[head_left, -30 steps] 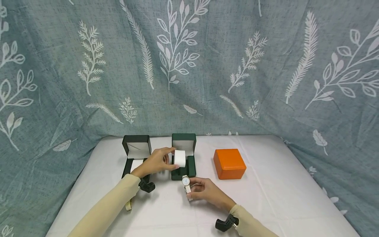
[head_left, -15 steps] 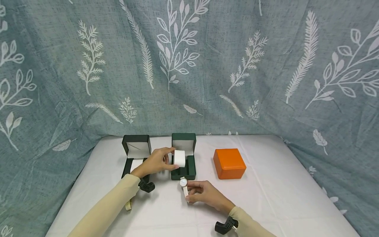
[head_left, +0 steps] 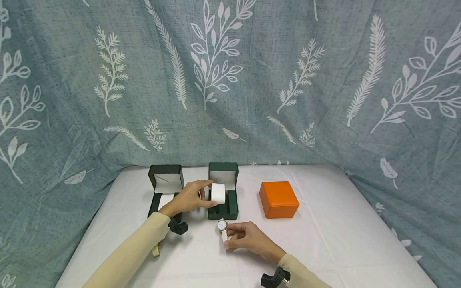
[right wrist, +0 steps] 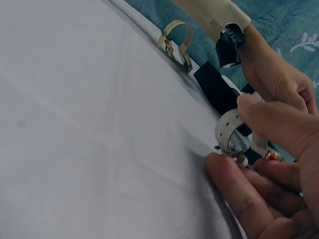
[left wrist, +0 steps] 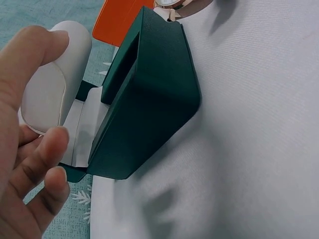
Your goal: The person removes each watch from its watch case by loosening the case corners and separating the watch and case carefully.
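Observation:
My left hand (head_left: 189,197) pinches a white watch cushion (head_left: 218,193) over the green watch box (head_left: 233,204), whose lid stands up at the back. In the left wrist view the thumb lies on the cushion (left wrist: 47,94) and the fingertips curl under its lower end. Just in front of the box, my right hand (head_left: 250,241) holds a wristwatch (head_left: 222,225) with a white strap and round pale dial between thumb and fingers. The right wrist view shows the punched strap (right wrist: 229,125) looped round, its buckle near the fingertips.
Left of the green box stands a black watch box (head_left: 166,176), lid raised, with something white inside, partly behind the left forearm. A second watch with a yellowish strap (right wrist: 177,42) stands on the table in front of it. A closed orange box (head_left: 279,200) sits at the right.
My right hand has drawn the watch slightly toward me and left, away from the green box's front edge. The left hand and cushion have stayed in place.

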The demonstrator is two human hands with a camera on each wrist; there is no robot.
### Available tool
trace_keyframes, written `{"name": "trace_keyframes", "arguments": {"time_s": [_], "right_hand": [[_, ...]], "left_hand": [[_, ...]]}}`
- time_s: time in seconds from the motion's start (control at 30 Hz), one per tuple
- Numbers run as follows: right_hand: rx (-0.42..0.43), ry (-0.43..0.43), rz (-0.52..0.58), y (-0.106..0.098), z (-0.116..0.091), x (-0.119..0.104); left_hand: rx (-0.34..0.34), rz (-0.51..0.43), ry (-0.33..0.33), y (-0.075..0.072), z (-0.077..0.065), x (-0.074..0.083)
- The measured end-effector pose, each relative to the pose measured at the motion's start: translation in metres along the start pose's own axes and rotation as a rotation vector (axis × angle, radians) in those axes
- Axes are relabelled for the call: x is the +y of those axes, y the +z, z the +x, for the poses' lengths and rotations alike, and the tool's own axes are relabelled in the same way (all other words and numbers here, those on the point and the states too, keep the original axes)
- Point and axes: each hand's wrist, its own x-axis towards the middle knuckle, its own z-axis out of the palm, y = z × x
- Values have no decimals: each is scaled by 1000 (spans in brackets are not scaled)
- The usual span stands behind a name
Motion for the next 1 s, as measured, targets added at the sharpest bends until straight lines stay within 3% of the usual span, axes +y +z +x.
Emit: {"name": "trace_keyframes", "arguments": {"time_s": [0.4, 1.0], "right_hand": [[36, 41, -33, 9, -8, -12], [54, 107, 0, 13, -10, -6]], "left_hand": [[-8, 8, -5, 0, 0, 1], [-13, -4, -1, 0, -2, 1]]}}
